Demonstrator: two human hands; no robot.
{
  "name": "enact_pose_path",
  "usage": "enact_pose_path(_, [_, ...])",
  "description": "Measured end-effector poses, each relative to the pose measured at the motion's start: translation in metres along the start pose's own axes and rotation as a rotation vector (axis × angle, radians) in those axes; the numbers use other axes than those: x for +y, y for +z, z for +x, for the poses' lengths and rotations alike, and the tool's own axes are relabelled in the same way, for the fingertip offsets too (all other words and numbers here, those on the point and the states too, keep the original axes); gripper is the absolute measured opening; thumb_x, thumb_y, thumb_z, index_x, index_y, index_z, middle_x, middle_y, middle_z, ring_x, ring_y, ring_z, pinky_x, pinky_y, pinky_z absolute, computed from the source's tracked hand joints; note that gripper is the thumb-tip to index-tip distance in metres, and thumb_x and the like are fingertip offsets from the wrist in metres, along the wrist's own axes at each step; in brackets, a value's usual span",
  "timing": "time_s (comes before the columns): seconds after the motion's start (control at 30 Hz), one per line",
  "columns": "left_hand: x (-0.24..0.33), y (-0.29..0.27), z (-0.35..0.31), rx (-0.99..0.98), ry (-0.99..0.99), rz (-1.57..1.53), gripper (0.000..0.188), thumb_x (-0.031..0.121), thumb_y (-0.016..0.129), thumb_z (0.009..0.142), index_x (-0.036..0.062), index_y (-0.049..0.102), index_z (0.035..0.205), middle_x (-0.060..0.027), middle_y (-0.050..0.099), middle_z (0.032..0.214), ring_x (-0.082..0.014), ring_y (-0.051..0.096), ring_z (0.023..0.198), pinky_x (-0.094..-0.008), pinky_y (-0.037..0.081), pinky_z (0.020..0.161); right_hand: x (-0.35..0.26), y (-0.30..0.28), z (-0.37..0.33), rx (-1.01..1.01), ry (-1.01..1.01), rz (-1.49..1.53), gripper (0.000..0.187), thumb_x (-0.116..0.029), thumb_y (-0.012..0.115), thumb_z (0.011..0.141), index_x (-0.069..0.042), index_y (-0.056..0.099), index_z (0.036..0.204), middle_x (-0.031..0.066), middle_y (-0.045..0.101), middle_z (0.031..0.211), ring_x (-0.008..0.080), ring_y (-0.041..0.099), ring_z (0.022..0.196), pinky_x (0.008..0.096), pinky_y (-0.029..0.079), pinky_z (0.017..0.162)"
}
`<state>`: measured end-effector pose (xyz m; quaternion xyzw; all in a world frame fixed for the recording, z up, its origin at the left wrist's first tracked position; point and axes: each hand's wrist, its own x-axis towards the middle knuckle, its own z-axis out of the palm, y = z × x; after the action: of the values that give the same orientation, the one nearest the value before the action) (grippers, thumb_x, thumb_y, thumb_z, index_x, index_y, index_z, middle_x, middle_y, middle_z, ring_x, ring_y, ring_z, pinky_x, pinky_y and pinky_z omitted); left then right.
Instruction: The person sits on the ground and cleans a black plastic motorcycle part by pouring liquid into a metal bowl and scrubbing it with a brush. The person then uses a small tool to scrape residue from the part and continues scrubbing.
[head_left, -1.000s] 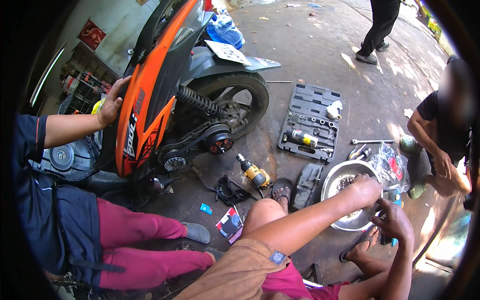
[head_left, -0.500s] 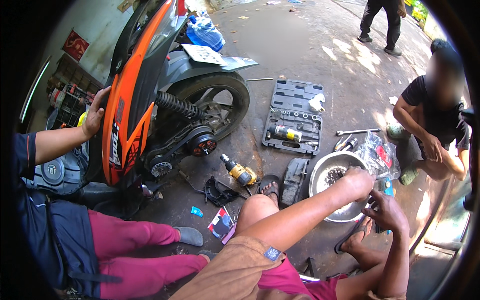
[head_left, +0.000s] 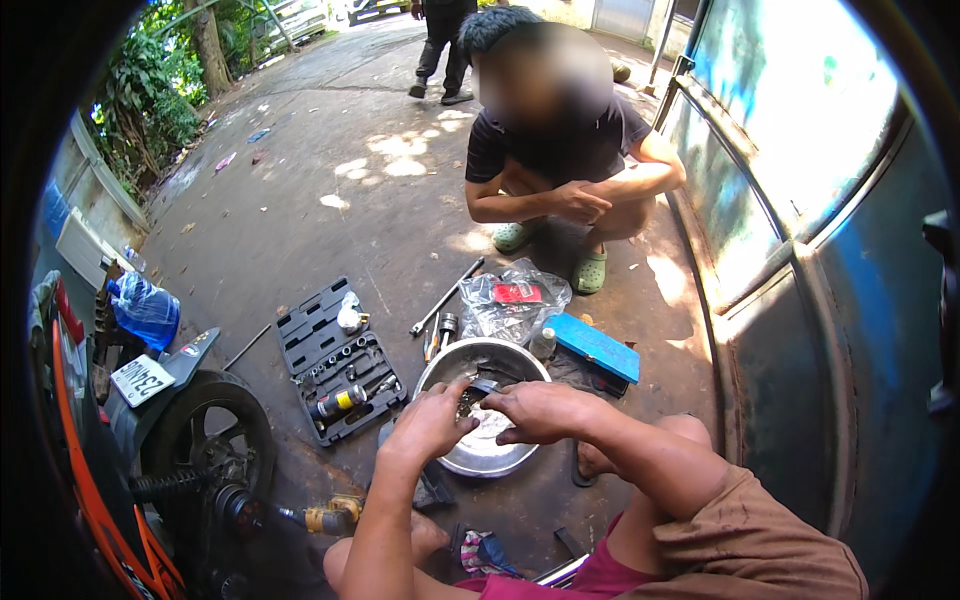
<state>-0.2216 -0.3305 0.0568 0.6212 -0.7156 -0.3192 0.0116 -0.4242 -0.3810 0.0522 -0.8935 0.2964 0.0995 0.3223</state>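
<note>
A round metal basin (head_left: 515, 462) stands on the ground in front of me, with small dark bits inside it. Over it, my left hand (head_left: 428, 425) and my right hand (head_left: 545, 412) face each other, fingertips close together. Between the fingertips is a small dark metal piece (head_left: 484, 385), which both hands appear to grip; its exact kind is hard to make out. Dark grime covers my fingers. Just beyond the basin lie a clear plastic bag (head_left: 500, 318) with something red in it and a blue box (head_left: 594, 347). A small bottle (head_left: 542, 344) is beside the rim.
A black tool case (head_left: 312, 325) with sockets and an air tool lies open left of the basin. A yellow power wrench (head_left: 335, 516) is near my left forearm. The orange motorcycle (head_left: 88, 470) stands at far left. A person (head_left: 560, 150) squats opposite; a metal gate (head_left: 790, 390) is at right.
My view has swung right, so the motorcycle now sits at the left edge and the person beside it is out of sight. My hands have come together above the basin.
</note>
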Motion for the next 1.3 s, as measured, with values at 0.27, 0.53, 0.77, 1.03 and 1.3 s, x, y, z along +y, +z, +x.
enact_pose_path(0.27, [-0.004, 0.002, -0.006, 0.011, -0.075, 0.048, 0.065, 0.031, 0.072, 0.088, 0.0091, 0.047, 0.144, -0.0241, 0.061, 0.126, -0.0395, 0.059, 0.119, -0.0472, 0.048, 0.099, -0.009, -0.003, -0.002, 0.044, -0.061, 0.014, 0.049, -0.033, 0.073, 0.086, -0.001, 0.059, 0.121, 0.0228, 0.069, 0.106, 0.0382, 0.066, 0.105, 0.0475, 0.052, 0.091])
enact_pose_path(0.53, [-0.008, -0.006, -0.013, 0.034, -0.097, -0.020, 0.064, 0.032, 0.073, 0.087, 0.0072, 0.050, 0.141, -0.0228, 0.057, 0.136, -0.0376, 0.056, 0.125, -0.0440, 0.044, 0.105, -0.013, 0.002, 0.007, 0.008, -0.052, -0.006, 0.048, -0.033, 0.073, 0.086, -0.002, 0.058, 0.120, 0.0231, 0.070, 0.104, 0.0396, 0.067, 0.102, 0.0504, 0.053, 0.087])
enact_pose_path(0.77, [-0.011, -0.009, -0.012, 0.042, -0.047, 0.002, 0.066, 0.034, 0.072, 0.089, 0.0073, 0.047, 0.144, -0.0239, 0.060, 0.129, -0.0397, 0.057, 0.121, -0.0457, 0.046, 0.103, -0.011, 0.003, 0.013, 0.006, -0.052, 0.004, 0.047, -0.032, 0.074, 0.085, -0.004, 0.059, 0.120, 0.0225, 0.070, 0.105, 0.0397, 0.066, 0.103, 0.0504, 0.053, 0.086])
enact_pose_path(1.03, [-0.017, -0.012, -0.016, 0.049, -0.069, 0.026, 0.065, 0.034, 0.071, 0.089, 0.0088, 0.047, 0.143, -0.0239, 0.059, 0.129, -0.0412, 0.058, 0.119, -0.0474, 0.047, 0.101, -0.016, 0.004, 0.022, -0.090, -0.055, -0.025, 0.056, -0.036, 0.071, 0.088, -0.006, 0.055, 0.132, 0.0221, 0.068, 0.109, 0.0396, 0.066, 0.104, 0.0481, 0.052, 0.089])
enact_pose_path(1.3, [-0.030, -0.019, -0.020, 0.047, -0.062, -0.047, 0.059, 0.026, 0.075, 0.086, 0.0046, 0.052, 0.136, -0.0240, 0.059, 0.132, -0.0385, 0.057, 0.122, -0.0431, 0.047, 0.103, -0.005, -0.003, 0.025, -0.062, -0.042, -0.084, 0.054, -0.039, 0.076, 0.083, -0.006, 0.057, 0.121, 0.0210, 0.068, 0.102, 0.0396, 0.066, 0.097, 0.0490, 0.052, 0.086])
